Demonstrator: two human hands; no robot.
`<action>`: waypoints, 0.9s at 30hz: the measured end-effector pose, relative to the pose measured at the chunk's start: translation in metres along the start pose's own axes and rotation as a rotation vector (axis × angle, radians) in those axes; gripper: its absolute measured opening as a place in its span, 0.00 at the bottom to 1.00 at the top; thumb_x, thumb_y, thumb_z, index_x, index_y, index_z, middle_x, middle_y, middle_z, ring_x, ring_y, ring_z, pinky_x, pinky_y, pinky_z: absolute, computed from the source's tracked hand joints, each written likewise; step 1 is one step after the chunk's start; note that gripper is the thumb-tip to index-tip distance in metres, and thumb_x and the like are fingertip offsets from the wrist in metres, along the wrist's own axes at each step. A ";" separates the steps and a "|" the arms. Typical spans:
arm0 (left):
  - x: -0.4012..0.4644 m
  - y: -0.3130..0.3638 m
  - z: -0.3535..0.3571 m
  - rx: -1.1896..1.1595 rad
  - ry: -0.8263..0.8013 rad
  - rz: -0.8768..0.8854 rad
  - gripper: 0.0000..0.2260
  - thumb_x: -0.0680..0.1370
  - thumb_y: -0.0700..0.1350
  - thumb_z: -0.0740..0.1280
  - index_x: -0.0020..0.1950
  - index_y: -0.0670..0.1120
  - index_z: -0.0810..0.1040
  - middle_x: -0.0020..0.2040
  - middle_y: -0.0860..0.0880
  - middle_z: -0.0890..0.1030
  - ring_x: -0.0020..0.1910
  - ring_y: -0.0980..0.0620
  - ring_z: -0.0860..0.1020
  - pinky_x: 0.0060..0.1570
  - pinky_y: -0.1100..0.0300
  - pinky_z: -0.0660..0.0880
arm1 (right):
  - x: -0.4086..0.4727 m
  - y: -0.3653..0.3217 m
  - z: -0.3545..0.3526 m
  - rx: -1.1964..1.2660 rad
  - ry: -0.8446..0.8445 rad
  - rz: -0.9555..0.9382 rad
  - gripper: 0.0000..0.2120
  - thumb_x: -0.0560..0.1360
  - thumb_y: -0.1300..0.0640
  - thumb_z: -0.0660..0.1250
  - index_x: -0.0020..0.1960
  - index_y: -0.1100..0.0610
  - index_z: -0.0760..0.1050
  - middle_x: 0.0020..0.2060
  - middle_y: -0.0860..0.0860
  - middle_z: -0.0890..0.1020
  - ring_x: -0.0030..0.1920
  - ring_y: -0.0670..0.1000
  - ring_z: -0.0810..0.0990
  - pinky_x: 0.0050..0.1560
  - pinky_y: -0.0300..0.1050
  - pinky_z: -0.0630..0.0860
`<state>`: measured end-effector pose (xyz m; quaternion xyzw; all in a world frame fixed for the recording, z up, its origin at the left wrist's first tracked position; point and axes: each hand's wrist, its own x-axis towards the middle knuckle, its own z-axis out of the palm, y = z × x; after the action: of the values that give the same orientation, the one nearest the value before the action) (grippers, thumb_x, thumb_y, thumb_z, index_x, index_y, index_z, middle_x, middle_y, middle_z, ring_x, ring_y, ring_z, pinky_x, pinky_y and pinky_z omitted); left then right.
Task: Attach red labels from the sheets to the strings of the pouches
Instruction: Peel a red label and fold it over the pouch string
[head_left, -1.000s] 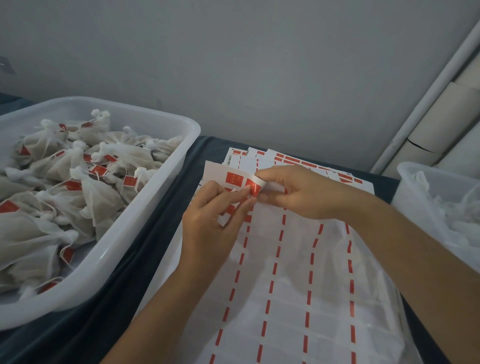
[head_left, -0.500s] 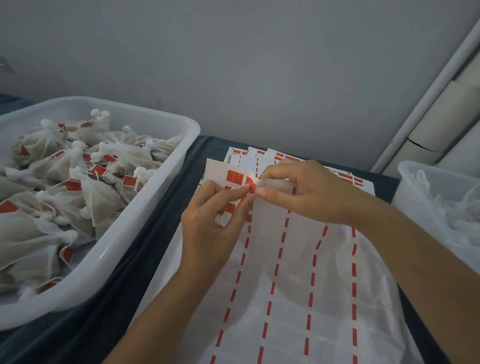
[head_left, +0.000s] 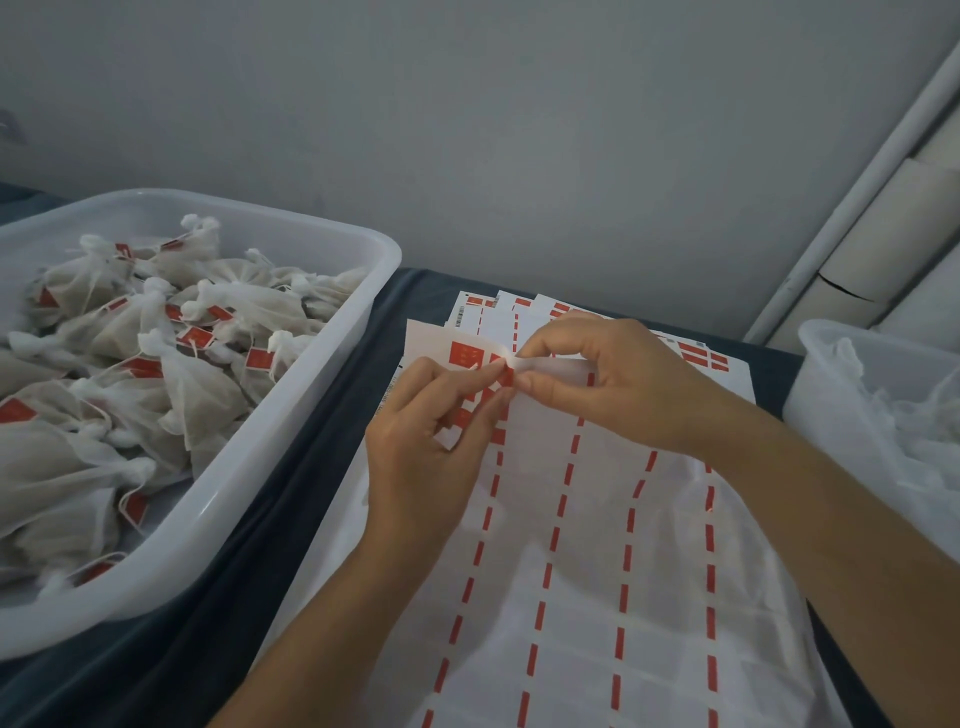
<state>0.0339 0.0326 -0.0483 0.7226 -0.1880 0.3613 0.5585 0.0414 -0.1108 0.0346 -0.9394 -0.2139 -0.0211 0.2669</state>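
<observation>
the step in hand was judged to be peeling a red label (head_left: 500, 370) off the label sheet (head_left: 582, 545), not yet the fixing of it to a string. the left hand (head_left: 423, 447) held the raised left part of the sheet, its thumb and fingers (head_left: 480, 375) pinched on the paper just beside the label. the right hand (head_left: 613, 384) met it from the other side, thumb and forefinger clamped on the white strip at the label's edge, the two sets of fingertips almost touching. the sheet lay on the dark-covered tabletop (head_left: 291, 519), mostly stripped, with only thin red dashes left between empty cells; more sheets (head_left: 498, 306) with labels lay beneath it at the far end. the pouches (head_left: 171, 374) already carrying red labels on their strings filled the white tub (head_left: 311, 415) at left, well apart from the hands. a second tub (head_left: 810, 395) at right held white material, too dim to identify. the next move would call for freeing the label cleanly, then taking up an unlabelled pouch and folding the label round its string.
</observation>
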 end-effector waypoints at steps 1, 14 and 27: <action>0.000 0.000 0.000 -0.004 -0.001 -0.002 0.10 0.71 0.44 0.68 0.51 0.48 0.76 0.41 0.54 0.75 0.36 0.60 0.74 0.41 0.77 0.73 | 0.000 0.000 0.000 0.005 -0.001 0.001 0.07 0.75 0.50 0.64 0.50 0.49 0.78 0.44 0.40 0.76 0.48 0.41 0.73 0.50 0.35 0.69; 0.002 0.006 -0.003 -0.143 -0.047 -0.213 0.06 0.70 0.51 0.67 0.45 0.60 0.76 0.40 0.61 0.77 0.40 0.53 0.78 0.41 0.70 0.76 | -0.003 -0.001 0.003 -0.002 -0.009 -0.039 0.03 0.77 0.52 0.61 0.46 0.45 0.73 0.40 0.35 0.73 0.46 0.37 0.72 0.47 0.28 0.65; 0.005 0.011 -0.005 -0.408 -0.128 -0.504 0.05 0.65 0.52 0.70 0.38 0.54 0.81 0.37 0.51 0.82 0.39 0.52 0.80 0.38 0.67 0.78 | -0.008 -0.002 0.005 -0.076 0.035 -0.094 0.07 0.77 0.56 0.63 0.52 0.54 0.78 0.43 0.39 0.74 0.48 0.41 0.71 0.51 0.35 0.67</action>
<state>0.0284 0.0343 -0.0367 0.6408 -0.1064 0.1206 0.7507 0.0331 -0.1097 0.0304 -0.9374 -0.2520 -0.0583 0.2334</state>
